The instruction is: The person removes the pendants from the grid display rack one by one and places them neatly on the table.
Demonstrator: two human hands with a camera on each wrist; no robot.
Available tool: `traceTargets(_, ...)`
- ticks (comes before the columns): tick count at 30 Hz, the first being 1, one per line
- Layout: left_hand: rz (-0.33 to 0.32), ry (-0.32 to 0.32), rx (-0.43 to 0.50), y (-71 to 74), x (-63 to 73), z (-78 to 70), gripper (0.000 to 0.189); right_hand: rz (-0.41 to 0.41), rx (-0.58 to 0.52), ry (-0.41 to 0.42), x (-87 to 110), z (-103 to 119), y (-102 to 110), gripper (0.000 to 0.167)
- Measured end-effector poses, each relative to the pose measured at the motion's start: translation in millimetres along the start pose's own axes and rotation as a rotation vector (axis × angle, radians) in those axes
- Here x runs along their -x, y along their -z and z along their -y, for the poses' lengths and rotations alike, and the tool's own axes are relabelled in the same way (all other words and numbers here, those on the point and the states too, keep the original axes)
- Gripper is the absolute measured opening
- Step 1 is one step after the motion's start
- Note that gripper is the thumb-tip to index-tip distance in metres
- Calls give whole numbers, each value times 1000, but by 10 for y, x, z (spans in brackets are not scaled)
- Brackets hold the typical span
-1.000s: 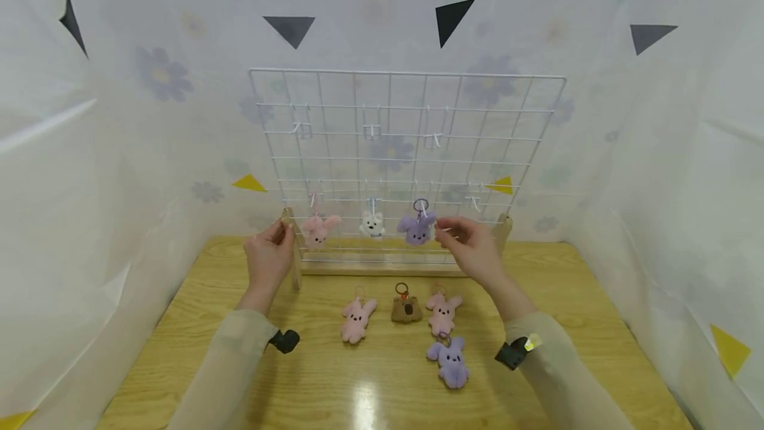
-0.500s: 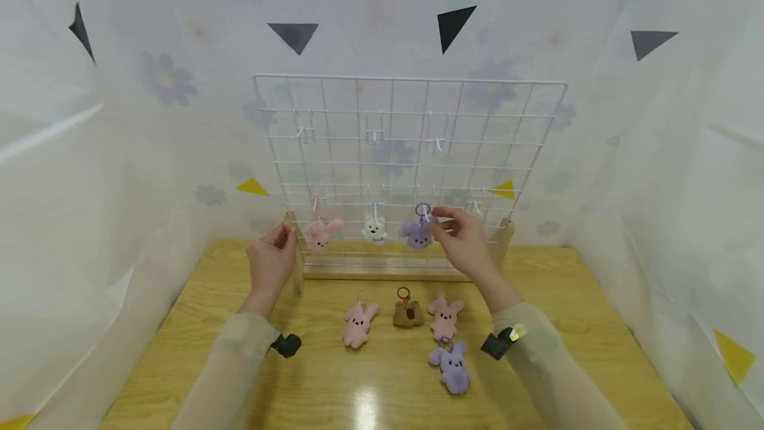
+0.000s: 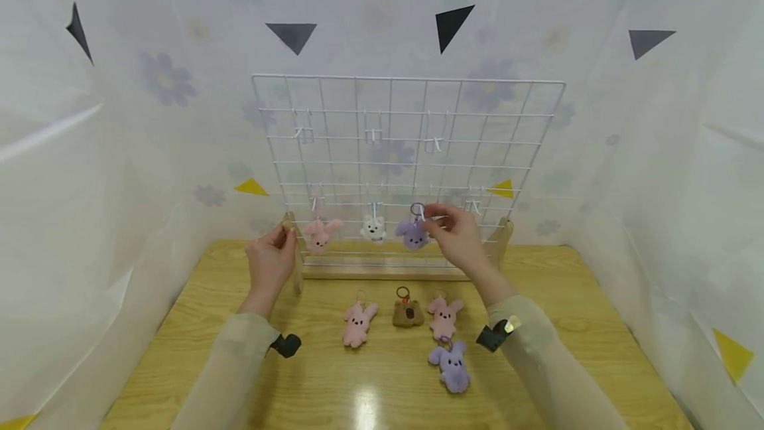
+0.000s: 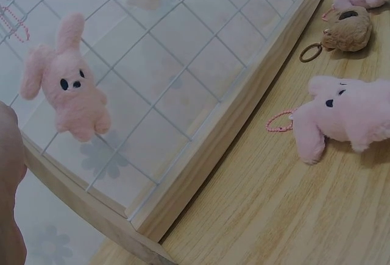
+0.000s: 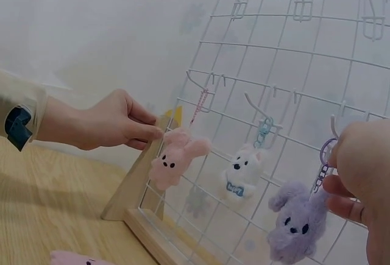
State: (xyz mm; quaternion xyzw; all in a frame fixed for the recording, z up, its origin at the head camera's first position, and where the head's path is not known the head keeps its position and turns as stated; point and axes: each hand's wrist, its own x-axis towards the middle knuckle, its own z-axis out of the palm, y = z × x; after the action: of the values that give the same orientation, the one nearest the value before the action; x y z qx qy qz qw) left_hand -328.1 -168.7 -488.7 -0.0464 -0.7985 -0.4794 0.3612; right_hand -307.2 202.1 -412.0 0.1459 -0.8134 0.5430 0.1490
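Note:
My left hand (image 3: 272, 255) pinches the top of the left wooden upright (image 3: 296, 264) of a white wire grid rack (image 3: 390, 164). Beside it a pink plush bunny keychain (image 5: 178, 156) hangs from a hook. My right hand (image 3: 458, 239) has its fingertips together at the tip of a white wire hook (image 5: 333, 123), pinching it. From that hook a purple plush bunny keychain (image 5: 297, 225) hangs by its purple ring (image 5: 327, 150), partly covered by my fingers in the right wrist view. Between the two bunnies hangs a white plush dog keychain (image 3: 374, 228).
On the wooden table (image 3: 251, 383) lie two pink bunny keychains, one left (image 3: 359, 325) and one right (image 3: 444, 319), a brown plush keychain (image 3: 408, 314) and a purple bunny (image 3: 454, 368). Bare hooks (image 3: 437, 144) line the grid's upper row; another bare hook (image 3: 473, 207) is lower right.
My right hand has moved left from beside the purple bunny's ear to the hook tip. Hook, ring and bunny have shifted slightly left. My left hand has stayed on the upright.

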Motion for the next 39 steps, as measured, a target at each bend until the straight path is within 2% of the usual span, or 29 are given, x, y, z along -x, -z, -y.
traceTargets(7,13,5,5,5,0,2,23,-39,16,-5,-25,44,-34,15)
traceTargets(17,21,15,7,-12,44,23,24,-73,32,-23,6,55,-43,14)
traceTargets(25,-16,-40,-12,0,22,30,22,-93,-6,16,-21,125,-27,15)
traceTargets(33,-12,-33,-27,-2,26,39,22,-70,-60,34,25,210,39,19)
traceTargets(39,-11,-32,-14,-5,24,37,22,-56,-70,52,101,279,91,16)
